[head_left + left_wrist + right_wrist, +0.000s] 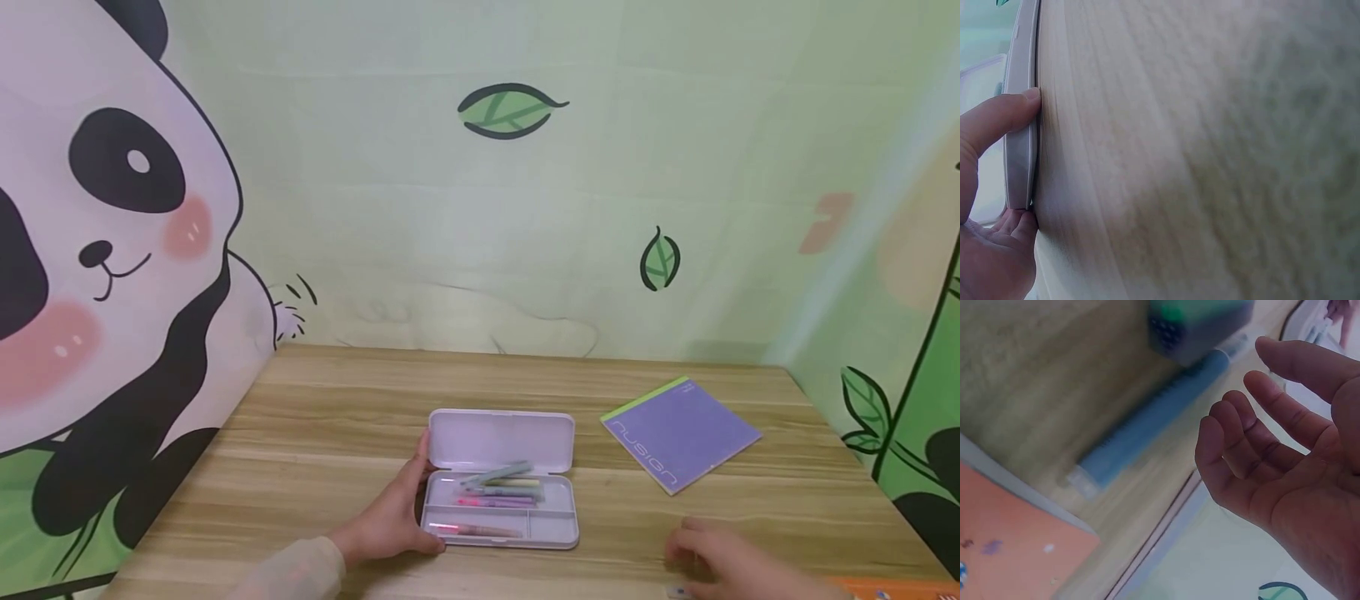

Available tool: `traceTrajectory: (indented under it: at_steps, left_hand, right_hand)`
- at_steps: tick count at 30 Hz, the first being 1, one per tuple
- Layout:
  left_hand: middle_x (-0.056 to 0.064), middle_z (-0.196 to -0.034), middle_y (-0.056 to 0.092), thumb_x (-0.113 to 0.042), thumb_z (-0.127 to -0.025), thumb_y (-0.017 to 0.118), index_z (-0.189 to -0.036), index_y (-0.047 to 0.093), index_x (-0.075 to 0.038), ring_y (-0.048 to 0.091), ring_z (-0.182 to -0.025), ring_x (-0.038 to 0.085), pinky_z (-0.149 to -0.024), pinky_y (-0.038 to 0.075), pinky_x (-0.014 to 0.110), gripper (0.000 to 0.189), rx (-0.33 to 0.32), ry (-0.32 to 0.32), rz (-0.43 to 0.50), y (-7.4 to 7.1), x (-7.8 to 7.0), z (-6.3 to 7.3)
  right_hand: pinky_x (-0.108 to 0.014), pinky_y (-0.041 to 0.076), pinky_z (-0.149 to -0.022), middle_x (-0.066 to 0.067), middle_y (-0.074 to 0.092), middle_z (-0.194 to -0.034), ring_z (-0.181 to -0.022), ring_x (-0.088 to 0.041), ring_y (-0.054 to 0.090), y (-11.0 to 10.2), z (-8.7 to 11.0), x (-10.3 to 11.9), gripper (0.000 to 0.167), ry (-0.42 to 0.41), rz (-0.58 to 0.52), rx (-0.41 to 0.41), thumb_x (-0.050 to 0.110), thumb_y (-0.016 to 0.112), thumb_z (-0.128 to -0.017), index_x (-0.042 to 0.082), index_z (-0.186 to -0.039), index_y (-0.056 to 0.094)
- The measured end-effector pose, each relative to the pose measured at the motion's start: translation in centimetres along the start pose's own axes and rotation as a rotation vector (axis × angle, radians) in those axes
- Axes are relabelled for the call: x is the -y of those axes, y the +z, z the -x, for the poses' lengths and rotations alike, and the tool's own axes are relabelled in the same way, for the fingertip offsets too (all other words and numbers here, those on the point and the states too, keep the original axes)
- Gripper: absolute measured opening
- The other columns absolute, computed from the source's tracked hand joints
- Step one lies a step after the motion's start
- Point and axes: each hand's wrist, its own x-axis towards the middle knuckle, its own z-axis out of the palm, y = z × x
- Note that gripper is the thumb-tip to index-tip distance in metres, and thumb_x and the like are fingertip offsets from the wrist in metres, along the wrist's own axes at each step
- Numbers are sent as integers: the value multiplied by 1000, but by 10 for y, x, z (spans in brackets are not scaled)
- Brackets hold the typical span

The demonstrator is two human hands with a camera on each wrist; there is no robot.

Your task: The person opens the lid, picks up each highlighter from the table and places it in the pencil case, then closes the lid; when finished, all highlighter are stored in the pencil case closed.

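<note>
A pale pencil case (551,523) lies with its lid raised in the head view. Several slim pens (501,492) lie in its back compartment, and a pinkish pen (480,530) lies in the front one. My left hand (390,517) holds the case's left end, thumb at the front corner and fingers at the back; the left wrist view shows the thumb (1007,115) against its side wall. Over the table at right, my right hand (720,558) has loosely bent fingers and nothing in them. Near it are a blue marker (1154,425) and a blurred green-and-dark block (1207,331).
A purple notebook (681,437) with a green edge lies right of the case. Something orange (900,588) shows at the front right, and an orange booklet or box (1016,531) appears in the right wrist view. A printed panda backdrop (360,167) stands behind the table.
</note>
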Motion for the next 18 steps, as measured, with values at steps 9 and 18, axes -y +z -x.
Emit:
traceTrajectory:
  at_steps: [9, 18]
  left_hand:
    - [13, -136, 43, -9, -57, 92, -154, -15, -18, 43, -130, 24, -111, 26, 22, 145, 0, -9, -10, 0, -2, 0]
    - [13, -136, 43, -10, -57, 92, -154, -15, -18, 43, -130, 24, -112, 27, 24, 144, 3, -7, -3, -1, -3, 1]
  right_hand:
    - [-19, 44, -61, 15, 52, -89, -76, 4, 48, 13, -6, -22, 14, -36, -15, 25, 34, 68, -89, 25, -99, 64]
    - [-20, 42, -62, 12, 50, -85, -74, 2, 47, 9, -5, 1, 10, 49, -56, 30, 22, 69, -88, 25, -93, 61]
